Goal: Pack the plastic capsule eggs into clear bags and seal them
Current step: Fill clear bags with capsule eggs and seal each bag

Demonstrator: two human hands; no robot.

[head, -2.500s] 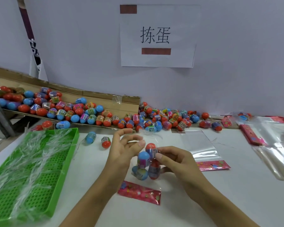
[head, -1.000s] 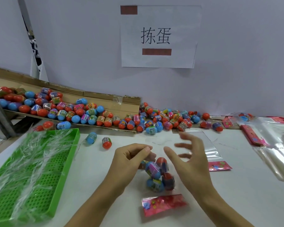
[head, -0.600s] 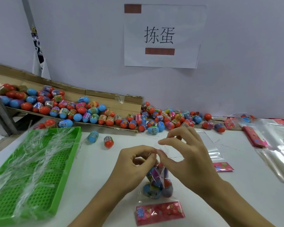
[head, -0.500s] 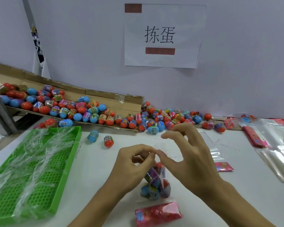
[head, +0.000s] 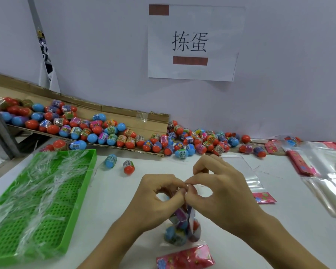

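Note:
A clear bag [head: 182, 228] with a pink printed end hangs over the white table [head: 113, 191], filled with several capsule eggs. My left hand [head: 157, 197] pinches the gathered neck of this bag between thumb and fingers. My right hand [head: 217, 187] pinches the same neck from the right, fingertip to fingertip with the left. The bag's pink end [head: 184, 258] lies on the table below. Two loose eggs, one blue [head: 110, 161] and one red [head: 128, 166], lie behind my hands.
A green perforated tray [head: 37, 200] covered with clear strips sits at the left. A cardboard chute [head: 124, 117] and the table's back edge carry a pile of red and blue eggs [head: 182, 142]. Empty clear bags [head: 246, 175] and a bag stack [head: 328, 171] lie to the right.
My right hand came back from open above the bag and closed onto its neck beside the left. The bag of eggs has been lifted and hangs straighter, with the neck gathered tighter.

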